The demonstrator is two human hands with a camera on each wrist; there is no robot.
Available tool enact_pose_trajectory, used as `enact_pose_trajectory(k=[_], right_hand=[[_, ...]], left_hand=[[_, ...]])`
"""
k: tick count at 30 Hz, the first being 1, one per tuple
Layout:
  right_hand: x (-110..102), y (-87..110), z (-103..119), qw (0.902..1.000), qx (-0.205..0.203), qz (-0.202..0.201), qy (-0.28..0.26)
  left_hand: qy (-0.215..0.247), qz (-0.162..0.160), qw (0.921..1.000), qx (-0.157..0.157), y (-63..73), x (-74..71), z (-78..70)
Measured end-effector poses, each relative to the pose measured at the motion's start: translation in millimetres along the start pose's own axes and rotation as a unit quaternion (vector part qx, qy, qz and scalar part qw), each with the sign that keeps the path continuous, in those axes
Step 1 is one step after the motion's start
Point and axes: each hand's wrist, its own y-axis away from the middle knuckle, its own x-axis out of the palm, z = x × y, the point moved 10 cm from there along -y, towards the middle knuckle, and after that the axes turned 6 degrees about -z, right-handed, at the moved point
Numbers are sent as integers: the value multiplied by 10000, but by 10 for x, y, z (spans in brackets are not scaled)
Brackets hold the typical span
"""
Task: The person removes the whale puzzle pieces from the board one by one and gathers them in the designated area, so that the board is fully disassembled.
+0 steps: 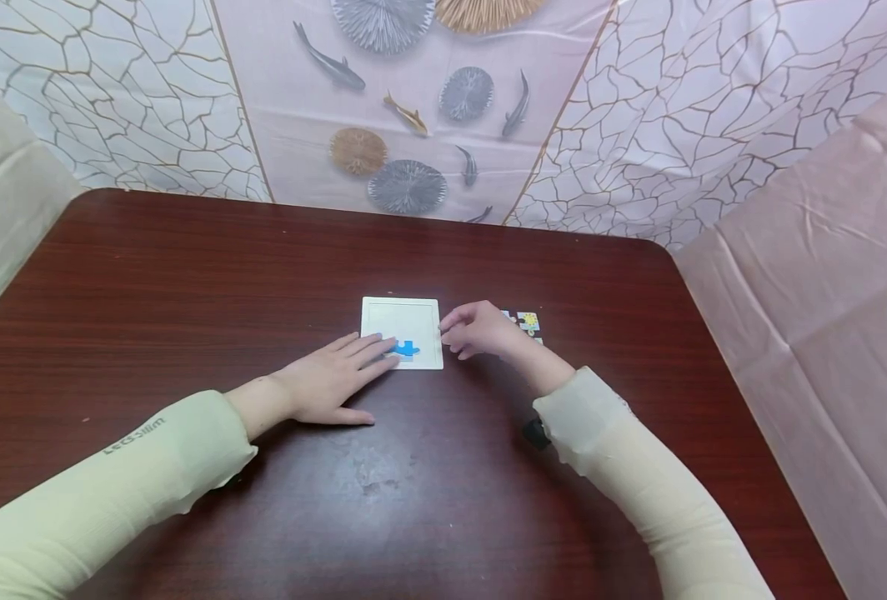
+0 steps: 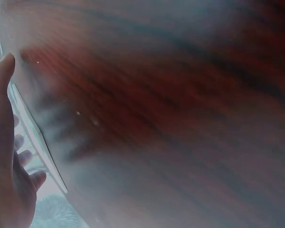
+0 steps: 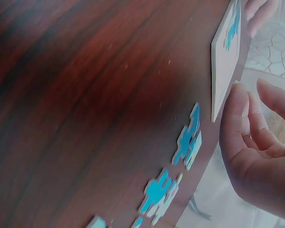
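A square white puzzle board [image 1: 402,313] lies on the table with a blue puzzle piece [image 1: 408,347] in its lower part. My left hand [image 1: 327,382] lies with its fingers spread and straight, the fingertips over the board's lower left side, right at the blue piece. At the board's right edge hovers my right hand [image 1: 484,329], fingers loosely bent. In the right wrist view its thumb and fingertips stand apart, and nothing shows between them. Loose puzzle pieces [image 1: 528,320] lie beyond the right hand, partly hidden by it; the right wrist view shows several blue pieces [image 3: 157,191] there.
The dark wood table [image 1: 188,275] reaches to a patterned cloth wall [image 1: 413,125] at the back. Plain cloth walls [image 1: 819,267] stand at the sides. A small black object [image 1: 537,434] shows beneath the right sleeve's cuff.
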Motion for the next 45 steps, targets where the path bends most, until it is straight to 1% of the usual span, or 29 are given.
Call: enact_pose_trajectory(k=[4, 10, 15, 18, 23, 34, 45], right_hand=[[80, -12, 63, 10000, -18, 41, 22], [186, -44, 111, 9999, -62, 111, -78], [247, -69, 132, 9997, -177, 142, 6], [270, -75, 134, 9997, -164, 148, 67], [304, -75, 136, 9996, -109, 166, 181], [374, -69, 176, 9995, -140, 86, 256], [372, -88, 167, 9991, 49, -163, 400]], left_hand=[[-38, 45, 10000, -19, 46, 7, 28], [-10, 26, 9999, -103, 130, 1, 78], [59, 43, 9998, -192, 190, 5, 112], [139, 126, 9995, -250, 209, 18, 122], [235, 262, 9990, -288, 211, 40, 119], [296, 318, 9985, -335, 192, 38, 124], [317, 363, 9981, -373, 184, 10, 113]])
